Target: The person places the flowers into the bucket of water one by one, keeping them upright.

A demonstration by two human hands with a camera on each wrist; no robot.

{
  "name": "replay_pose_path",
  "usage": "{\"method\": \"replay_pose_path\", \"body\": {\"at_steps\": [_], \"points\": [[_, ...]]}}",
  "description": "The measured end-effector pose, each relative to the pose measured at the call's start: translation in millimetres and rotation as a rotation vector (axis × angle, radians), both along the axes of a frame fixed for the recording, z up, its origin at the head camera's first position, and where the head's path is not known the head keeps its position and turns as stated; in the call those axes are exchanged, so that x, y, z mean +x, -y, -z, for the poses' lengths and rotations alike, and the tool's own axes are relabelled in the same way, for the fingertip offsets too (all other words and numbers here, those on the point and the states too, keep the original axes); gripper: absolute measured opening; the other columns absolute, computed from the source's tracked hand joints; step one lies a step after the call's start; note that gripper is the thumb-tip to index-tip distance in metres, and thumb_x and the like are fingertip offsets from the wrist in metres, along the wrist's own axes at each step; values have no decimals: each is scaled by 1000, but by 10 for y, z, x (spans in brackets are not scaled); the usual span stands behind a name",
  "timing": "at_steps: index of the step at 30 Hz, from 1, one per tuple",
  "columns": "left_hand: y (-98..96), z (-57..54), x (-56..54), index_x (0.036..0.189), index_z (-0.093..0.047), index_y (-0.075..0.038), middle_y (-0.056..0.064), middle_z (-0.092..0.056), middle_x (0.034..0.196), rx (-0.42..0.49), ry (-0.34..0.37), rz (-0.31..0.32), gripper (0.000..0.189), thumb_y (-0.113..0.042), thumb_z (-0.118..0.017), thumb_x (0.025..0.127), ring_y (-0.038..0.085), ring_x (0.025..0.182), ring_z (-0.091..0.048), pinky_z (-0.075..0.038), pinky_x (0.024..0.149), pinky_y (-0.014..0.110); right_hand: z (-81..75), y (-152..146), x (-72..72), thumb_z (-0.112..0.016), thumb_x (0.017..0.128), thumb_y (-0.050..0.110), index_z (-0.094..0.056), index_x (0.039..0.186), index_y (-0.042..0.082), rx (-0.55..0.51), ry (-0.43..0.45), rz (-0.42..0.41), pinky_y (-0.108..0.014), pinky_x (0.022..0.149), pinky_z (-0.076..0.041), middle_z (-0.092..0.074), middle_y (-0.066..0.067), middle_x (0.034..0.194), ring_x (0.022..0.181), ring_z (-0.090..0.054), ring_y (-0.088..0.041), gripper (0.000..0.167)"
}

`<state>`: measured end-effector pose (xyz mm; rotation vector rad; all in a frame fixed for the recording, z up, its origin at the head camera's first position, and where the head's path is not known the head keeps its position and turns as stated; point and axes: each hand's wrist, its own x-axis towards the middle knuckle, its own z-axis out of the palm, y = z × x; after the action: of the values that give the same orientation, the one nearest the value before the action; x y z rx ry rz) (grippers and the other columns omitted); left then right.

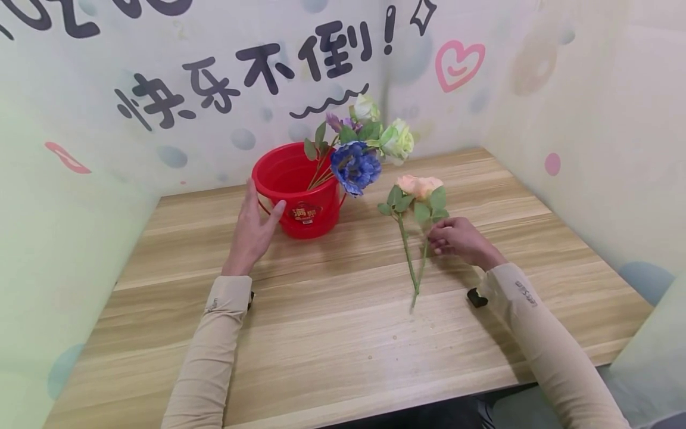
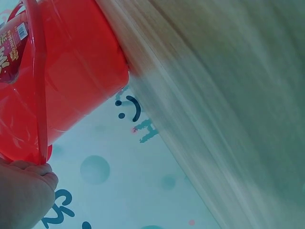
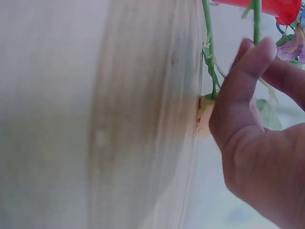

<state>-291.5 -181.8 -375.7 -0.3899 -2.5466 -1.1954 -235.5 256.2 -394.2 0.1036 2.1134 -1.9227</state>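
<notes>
A red plastic bucket with a printed label stands on the table, and several artificial flowers lean out over its right side. Against the bucket's left side rests my left hand, fingers extended along the wall and thumb spread across the front; the left wrist view has this hand beside the rim and handle. To the right, my right hand pinches the green stem of a peach artificial rose between thumb and fingers. Another peach rose lies just left of it, their stems crossing at the lower ends.
In the bucket are a blue flower, a pale green rose, a white rose and a purple flower. The wood-grain table meets printed walls at the back and both sides.
</notes>
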Motion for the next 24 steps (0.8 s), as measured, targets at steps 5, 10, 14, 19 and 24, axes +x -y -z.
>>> {"method": "replay_pose_path", "body": {"at_steps": [5,10,14,19,24], "points": [[2,3,-8,168,1,-22,1,-7,173,-5,-3,-1,97,-63,-55,99,26,157,-11,-30,118,60,-7,-3,19,-55,103,-2,-52,107,-8,-64,-59,56,-22,66,-58,-67,-4,84,72,-64,-9,8],[4,-3,-2,168,1,-21,1,-6,174,-9,3,-5,98,-63,-55,99,27,157,-10,-29,118,60,-40,5,30,-56,103,-2,-47,112,-7,-109,-92,108,-22,66,-58,-68,-3,87,72,-63,-9,14],[1,-10,6,168,1,-21,2,-7,173,-8,6,-7,99,-64,-55,99,27,157,-11,-29,118,60,-83,23,47,-58,103,1,-46,111,-4,-108,-112,120,-24,67,-58,-70,-2,86,73,-63,-8,15],[-1,-14,4,168,1,-21,2,-7,173,-9,5,-8,99,-64,-55,99,28,157,-11,-30,118,60,-141,80,76,-57,102,0,-45,108,-2,-139,-160,125,-24,66,-58,-71,0,84,73,-64,-9,13],[-1,-12,1,168,1,-22,2,-8,173,-15,2,-10,98,-64,-55,99,28,157,-12,-31,117,60,-180,153,88,-56,100,0,-47,105,-3,-135,-204,142,-25,64,-59,-71,-1,82,72,-65,-10,11]]}}
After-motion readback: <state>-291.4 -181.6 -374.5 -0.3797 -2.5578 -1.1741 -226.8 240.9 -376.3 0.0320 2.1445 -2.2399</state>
